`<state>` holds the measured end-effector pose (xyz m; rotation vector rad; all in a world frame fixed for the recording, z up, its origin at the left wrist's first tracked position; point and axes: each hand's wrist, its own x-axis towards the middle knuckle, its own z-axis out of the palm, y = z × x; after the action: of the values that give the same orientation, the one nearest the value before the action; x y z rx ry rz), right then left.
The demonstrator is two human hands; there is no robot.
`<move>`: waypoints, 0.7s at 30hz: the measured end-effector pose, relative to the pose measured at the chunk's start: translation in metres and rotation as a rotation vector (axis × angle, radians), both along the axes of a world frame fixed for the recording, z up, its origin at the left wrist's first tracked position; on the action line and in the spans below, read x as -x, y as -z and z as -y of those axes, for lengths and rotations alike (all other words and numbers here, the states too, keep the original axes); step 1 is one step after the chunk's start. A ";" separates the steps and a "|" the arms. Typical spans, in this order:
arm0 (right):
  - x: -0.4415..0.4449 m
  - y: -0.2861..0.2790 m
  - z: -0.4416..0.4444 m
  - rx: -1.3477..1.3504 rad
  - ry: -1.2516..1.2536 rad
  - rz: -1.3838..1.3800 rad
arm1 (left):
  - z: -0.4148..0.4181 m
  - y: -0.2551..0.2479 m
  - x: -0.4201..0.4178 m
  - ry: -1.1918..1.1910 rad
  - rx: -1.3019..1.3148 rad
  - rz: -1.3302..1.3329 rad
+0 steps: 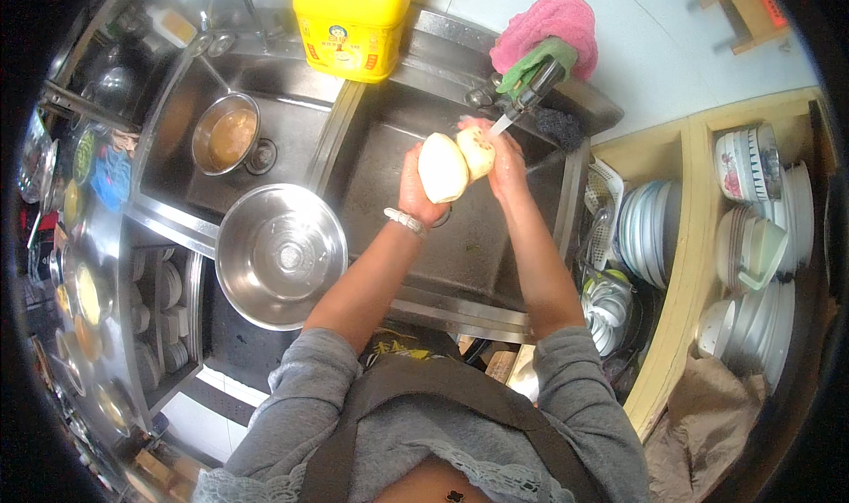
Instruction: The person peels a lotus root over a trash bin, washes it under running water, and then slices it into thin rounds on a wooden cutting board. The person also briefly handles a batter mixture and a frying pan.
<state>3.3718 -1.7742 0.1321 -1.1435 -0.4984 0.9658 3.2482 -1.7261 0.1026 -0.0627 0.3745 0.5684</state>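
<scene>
Over the right basin of the steel sink (378, 191), my left hand (414, 183) holds a plump, peeled, cream-coloured root vegetable (442, 167). My right hand (508, 166) grips a second pale piece (475, 151), whose surface shows dark spots like the holes of a lotus root. The two pieces touch side by side. Water (501, 125) runs from the faucet (538, 84) onto my right hand and the piece in it. Some of my right fingers are hidden behind that piece.
A steel bowl (282, 258) sits at the sink's front left. The left basin holds a pot of brownish liquid (232, 135). A yellow jug (351, 25) stands on the divider's back end. Pink (550, 29) and green cloths (540, 65) drape the faucet. Dish shelves (690, 238) flank the right.
</scene>
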 end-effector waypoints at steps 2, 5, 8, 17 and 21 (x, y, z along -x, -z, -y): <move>0.004 -0.011 0.006 -0.021 -0.075 -0.022 | -0.007 0.005 0.002 -0.018 -0.021 -0.030; 0.003 -0.026 0.013 0.061 -0.188 -0.027 | -0.011 0.007 0.001 -0.013 -0.075 -0.017; -0.009 -0.014 0.000 0.132 -0.013 0.000 | -0.009 0.006 -0.008 0.034 -0.123 -0.014; -0.009 0.009 0.009 0.032 0.060 0.156 | -0.014 0.024 -0.013 0.041 -0.235 -0.121; -0.021 0.014 0.016 -0.038 0.128 -0.268 | -0.013 0.016 -0.013 0.067 -0.190 -0.113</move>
<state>3.3923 -1.7902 0.1180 -0.9816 -0.2242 0.9762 3.2614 -1.7132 0.0862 0.1648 0.4290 0.5400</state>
